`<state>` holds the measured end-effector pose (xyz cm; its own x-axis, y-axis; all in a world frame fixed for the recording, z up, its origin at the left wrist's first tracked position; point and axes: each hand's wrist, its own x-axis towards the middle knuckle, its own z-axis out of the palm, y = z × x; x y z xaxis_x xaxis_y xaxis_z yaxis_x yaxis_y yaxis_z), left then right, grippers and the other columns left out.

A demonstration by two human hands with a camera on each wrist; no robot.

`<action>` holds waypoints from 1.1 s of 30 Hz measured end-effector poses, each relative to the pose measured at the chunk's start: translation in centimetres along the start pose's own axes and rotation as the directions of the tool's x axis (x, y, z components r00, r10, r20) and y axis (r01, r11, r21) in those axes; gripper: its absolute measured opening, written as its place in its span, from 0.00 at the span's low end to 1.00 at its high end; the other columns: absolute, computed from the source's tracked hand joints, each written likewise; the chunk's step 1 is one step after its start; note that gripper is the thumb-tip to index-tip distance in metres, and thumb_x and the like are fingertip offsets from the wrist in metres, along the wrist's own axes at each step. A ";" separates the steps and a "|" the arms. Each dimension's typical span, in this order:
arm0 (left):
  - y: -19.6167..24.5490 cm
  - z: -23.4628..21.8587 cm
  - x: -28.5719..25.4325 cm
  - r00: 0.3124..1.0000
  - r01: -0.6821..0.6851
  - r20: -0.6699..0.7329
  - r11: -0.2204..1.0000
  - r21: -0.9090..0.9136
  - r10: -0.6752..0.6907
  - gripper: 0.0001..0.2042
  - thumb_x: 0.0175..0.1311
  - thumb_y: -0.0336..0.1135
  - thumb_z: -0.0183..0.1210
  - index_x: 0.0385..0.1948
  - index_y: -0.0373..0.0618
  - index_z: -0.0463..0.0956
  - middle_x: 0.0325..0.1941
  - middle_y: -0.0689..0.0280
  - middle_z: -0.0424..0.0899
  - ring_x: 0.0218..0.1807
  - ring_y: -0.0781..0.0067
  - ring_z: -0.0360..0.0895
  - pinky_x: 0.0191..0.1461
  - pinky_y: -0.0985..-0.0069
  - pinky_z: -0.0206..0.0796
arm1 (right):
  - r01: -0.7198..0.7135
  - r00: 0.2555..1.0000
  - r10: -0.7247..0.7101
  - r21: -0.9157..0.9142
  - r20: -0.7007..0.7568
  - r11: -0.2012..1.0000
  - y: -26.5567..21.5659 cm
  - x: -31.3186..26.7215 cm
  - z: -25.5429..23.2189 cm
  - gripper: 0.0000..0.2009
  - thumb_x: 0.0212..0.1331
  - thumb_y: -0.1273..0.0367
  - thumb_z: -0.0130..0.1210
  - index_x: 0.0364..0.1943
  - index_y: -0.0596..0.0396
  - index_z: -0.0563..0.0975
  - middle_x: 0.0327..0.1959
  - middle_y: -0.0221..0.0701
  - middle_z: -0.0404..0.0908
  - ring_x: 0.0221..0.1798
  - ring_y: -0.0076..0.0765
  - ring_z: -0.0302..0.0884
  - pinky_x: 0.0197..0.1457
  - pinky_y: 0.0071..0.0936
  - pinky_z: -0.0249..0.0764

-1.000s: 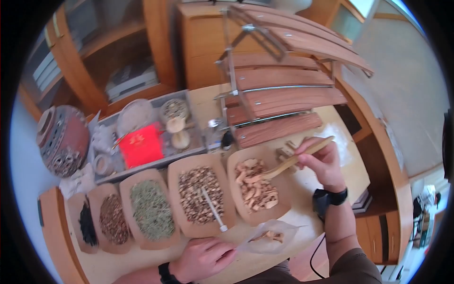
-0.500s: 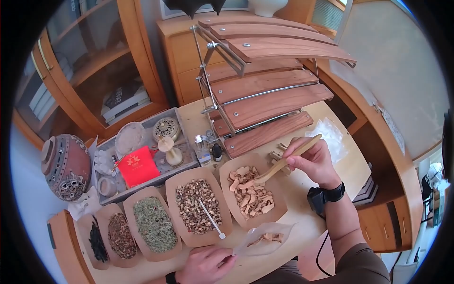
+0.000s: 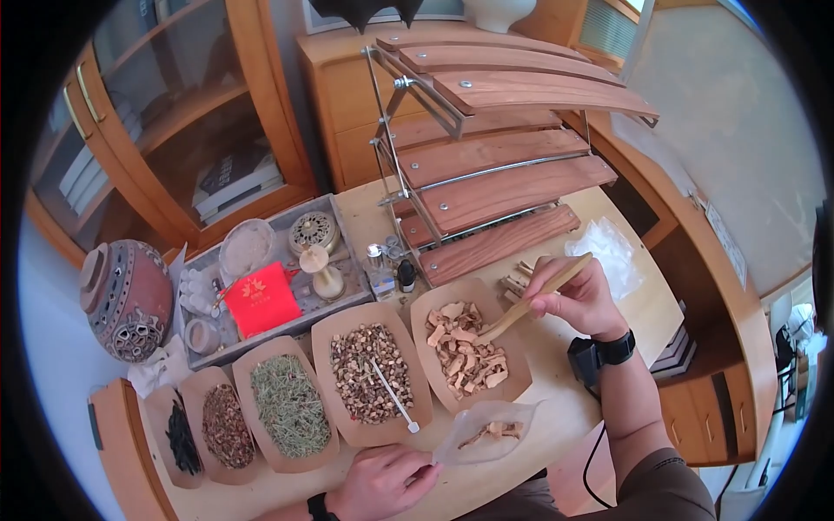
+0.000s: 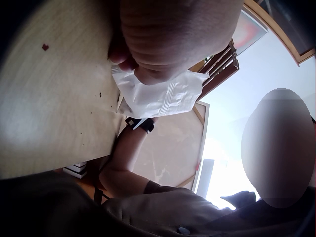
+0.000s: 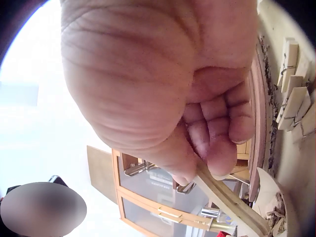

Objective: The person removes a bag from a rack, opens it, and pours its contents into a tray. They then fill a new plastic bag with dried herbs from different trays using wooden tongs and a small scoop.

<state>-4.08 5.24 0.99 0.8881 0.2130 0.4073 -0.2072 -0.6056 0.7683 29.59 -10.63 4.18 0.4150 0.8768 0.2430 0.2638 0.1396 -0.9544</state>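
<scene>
My right hand [image 3: 573,295] pinches wooden tongs [image 3: 556,282], their tips among the pale dried slices [image 3: 469,360] in the rightmost paper tray [image 3: 512,373]. In the right wrist view the thumb and fingers of that hand [image 5: 197,118] press on the tongs [image 5: 229,200]. Near the table's front edge my left hand [image 3: 387,482] holds the edge of a translucent pouch [image 3: 486,447] with a few slices inside. The left wrist view shows the fingers of my left hand [image 4: 168,39] pinching the white pouch [image 4: 160,96].
Several paper trays of dried herbs [image 3: 291,408] line up leftward, one with a small white scoop [image 3: 395,395]. Behind them stand a grey tray [image 3: 334,308] with a red packet [image 3: 262,300], a patterned jar [image 3: 126,304] and a slatted wooden rack [image 3: 512,191]. Clothespins [image 5: 291,101] lie beyond the rightmost tray.
The head view has shifted slightly. The tongs' tips have moved a little to the right and stay among the slices. My left hand keeps its hold on the pouch.
</scene>
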 end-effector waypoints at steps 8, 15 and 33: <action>-0.8 0.4 -0.4 0.996 0.039 0.085 0.999 0.006 -0.039 0.06 0.57 0.27 0.72 0.31 0.40 0.83 0.18 0.64 0.77 0.18 0.63 0.75 0.24 0.68 0.68 | -0.001 0.999 0.000 -0.010 -0.032 1.000 0.5 0.1 0.1 0.06 0.63 0.75 0.69 0.41 0.62 0.85 0.35 0.32 0.84 0.33 0.23 0.80 0.37 0.21 0.76; -1.2 0.4 -0.5 0.994 -0.010 0.106 0.999 0.034 0.006 0.07 0.57 0.27 0.72 0.35 0.41 0.85 0.18 0.65 0.76 0.18 0.64 0.74 0.23 0.68 0.68 | 0.038 0.999 -0.037 -0.025 0.021 0.999 0.5 0.2 0.0 0.05 0.64 0.76 0.67 0.40 0.61 0.85 0.34 0.31 0.83 0.34 0.23 0.78 0.38 0.22 0.73; -0.9 0.2 -0.6 0.991 0.033 0.124 0.998 0.061 -0.041 0.05 0.58 0.27 0.71 0.34 0.42 0.85 0.20 0.66 0.79 0.19 0.66 0.76 0.24 0.70 0.68 | -0.010 1.000 0.011 0.052 -0.006 0.999 1.1 0.3 0.0 0.06 0.65 0.75 0.68 0.43 0.62 0.84 0.38 0.29 0.84 0.35 0.21 0.80 0.38 0.21 0.76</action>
<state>-4.31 5.47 -0.04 0.9399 0.1406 0.3110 -0.1518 -0.6439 0.7499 30.00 -10.19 3.25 0.4228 0.8755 0.2338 0.2139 0.1543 -0.9646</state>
